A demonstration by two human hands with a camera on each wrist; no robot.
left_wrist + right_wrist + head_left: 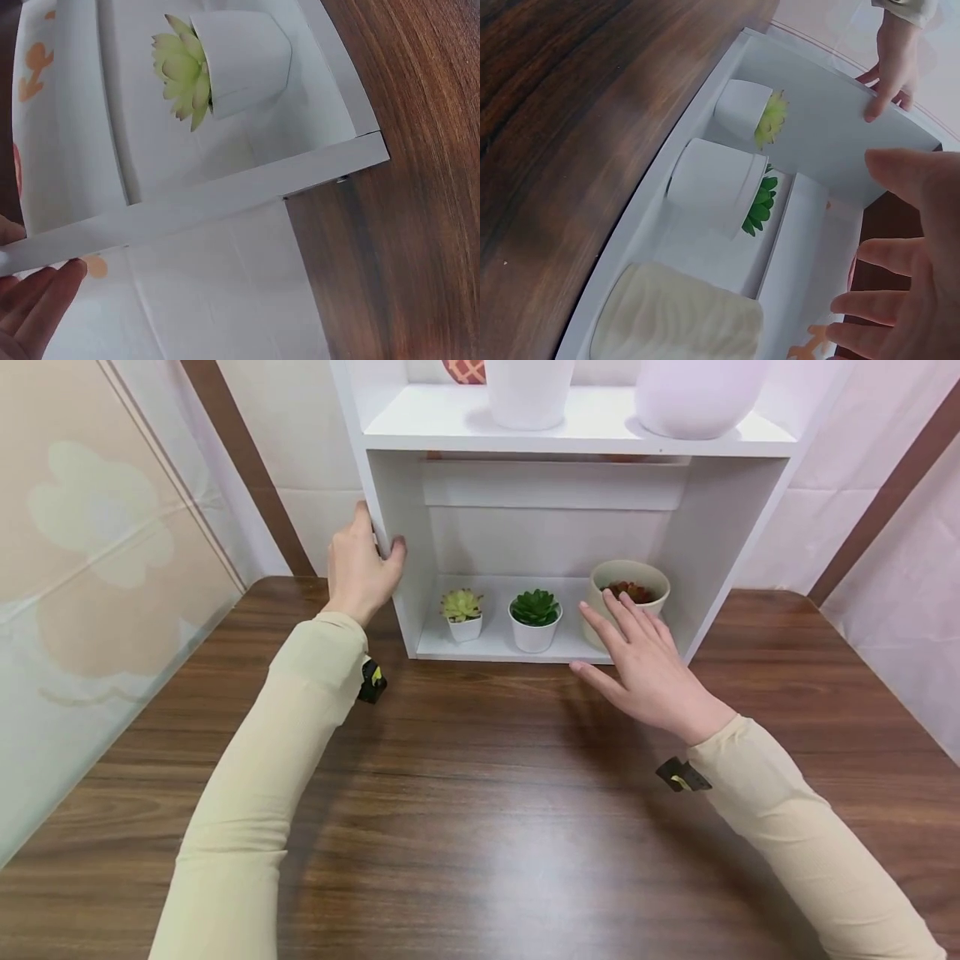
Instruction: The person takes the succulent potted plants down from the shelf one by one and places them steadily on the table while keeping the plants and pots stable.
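Observation:
My left hand (362, 564) grips the left side panel of a white shelf (577, 444), thumb on the inner face and fingers on the outer face. In the left wrist view, fingertips (71, 274) press the panel's outside. My right hand (648, 672) is spread with straight fingers before the shelf's lower right, holding nothing. It overlaps a cream pot (630, 573) with a reddish succulent (628, 591), partly hidden behind the fingers. Left of that, in the lower compartment, stand a dark green succulent (535, 608) in a round white pot (536, 635) and a yellow-green succulent (461, 604) in a small white pot (466, 628).
The shelf stands on a dark brown wooden table (480, 793). Two larger white pots, one straight (528, 393) and one rounded (697, 397), sit on the upper board. Pale fabric (112, 568) with a flower print hangs at the left.

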